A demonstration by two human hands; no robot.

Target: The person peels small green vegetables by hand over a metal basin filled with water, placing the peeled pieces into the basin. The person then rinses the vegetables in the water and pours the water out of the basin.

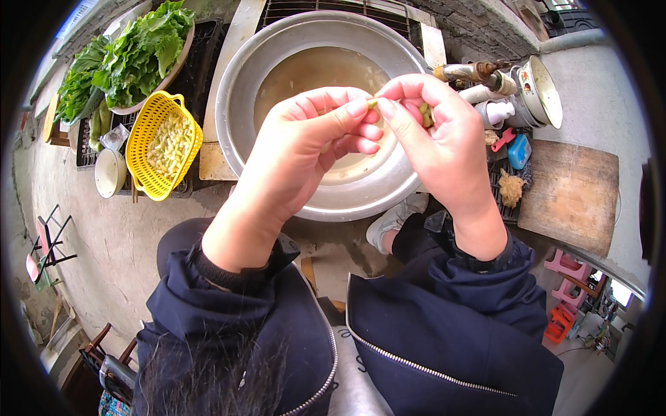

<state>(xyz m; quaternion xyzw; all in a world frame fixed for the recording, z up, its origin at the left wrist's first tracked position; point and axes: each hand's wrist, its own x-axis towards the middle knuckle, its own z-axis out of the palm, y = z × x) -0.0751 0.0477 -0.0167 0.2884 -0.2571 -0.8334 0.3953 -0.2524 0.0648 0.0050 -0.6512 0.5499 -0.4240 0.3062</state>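
Both hands are raised over a large metal basin (239,67) holding cloudy water. Between the thumb and fingertips of my left hand (322,125) is one end of a small green bean-like piece (372,103). The thumb and index finger of my right hand (434,125) pinch its other end, while more green pieces (427,115) lie in that palm under the curled fingers. To the left of the basin, a yellow plastic basket (136,151) contains many pale green pieces of the same sort (170,145).
Leafy greens (145,52) fill a bowl at the upper left, near a small white bowl (110,172). Right of the basin stand a metal faucet (468,71), an enamel bowl (543,93), a blue plastic box (519,151), a fibrous scrubber (511,188) and a wooden board (570,195).
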